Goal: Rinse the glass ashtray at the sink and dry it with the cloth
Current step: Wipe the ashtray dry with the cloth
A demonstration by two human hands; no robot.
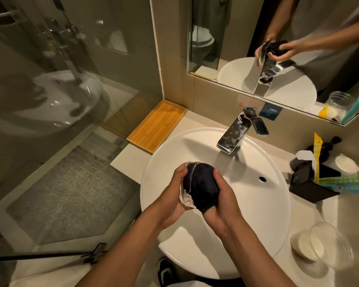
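Over the left part of the white round sink (257, 204), my left hand (170, 195) holds the clear glass ashtray (186, 198) on its edge, hollow side facing right. A bunched dark cloth (201, 187) is pressed into the ashtray's hollow and hides most of the glass. My right hand (222, 197) grips the cloth from the right. The chrome tap (234, 133) stands behind the basin; no water is seen running.
A bamboo tray (157, 127) lies on the counter at the back left. A black holder with sachets (315, 183) and a clear glass jar (327, 245) stand right of the sink. A glass shower wall (60, 90) is on the left, with a mirror (278, 38) above.
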